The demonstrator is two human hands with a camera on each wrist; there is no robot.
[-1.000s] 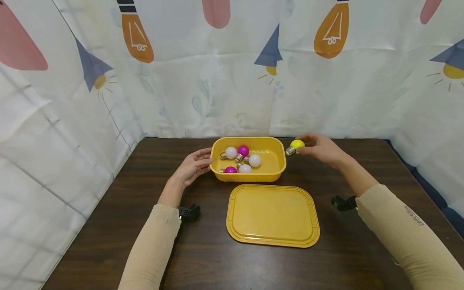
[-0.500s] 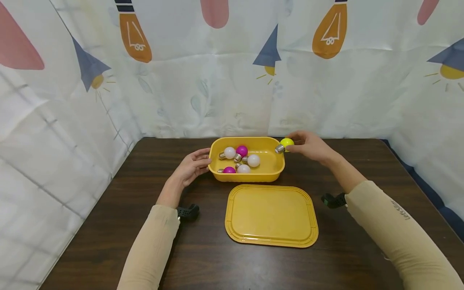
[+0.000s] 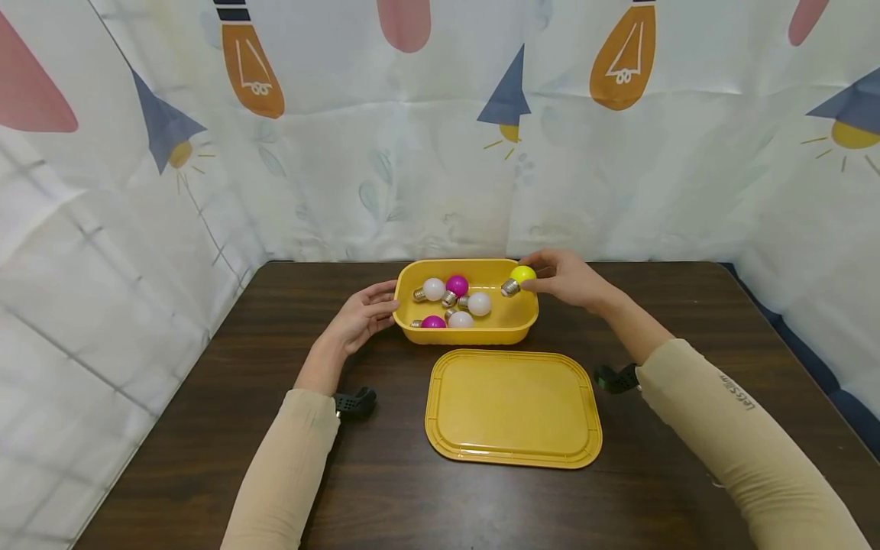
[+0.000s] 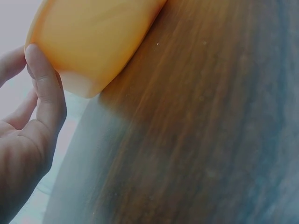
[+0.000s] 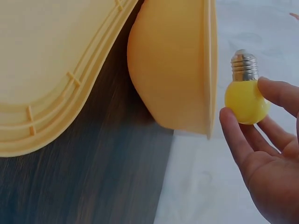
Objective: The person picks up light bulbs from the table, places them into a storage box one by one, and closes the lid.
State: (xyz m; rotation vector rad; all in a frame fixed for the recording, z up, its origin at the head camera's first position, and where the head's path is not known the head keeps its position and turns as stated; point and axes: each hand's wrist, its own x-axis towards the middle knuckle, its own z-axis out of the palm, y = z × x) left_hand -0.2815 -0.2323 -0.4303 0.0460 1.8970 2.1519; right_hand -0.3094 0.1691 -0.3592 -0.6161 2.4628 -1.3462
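Observation:
My right hand [image 3: 567,281] pinches a yellow light bulb [image 3: 522,274] by its round globe, over the right end of a yellow plastic bin [image 3: 509,336]. In the right wrist view the thumb and fingertips surround the bulb [image 5: 246,102], its silver screw base sticking out. White bulbs [image 3: 479,304] and magenta bulbs [image 3: 457,286] lie in the bin, mostly toward its left half. My left hand [image 3: 360,317] touches the bin's left end with fairly straight fingers. Seen from the left wrist, the thumb and a finger meet the bin's rim [image 4: 39,18].
A flat yellow lid [image 3: 514,409] lies on the dark wooden table [image 3: 385,489] just in front of the bin. Behind the table's far edge hangs a white printed curtain [image 3: 440,176], which continues along both sides.
My right hand has carried the yellow bulb leftward, from beside the bin to over its right end. The left hand stays at the bin's left end.

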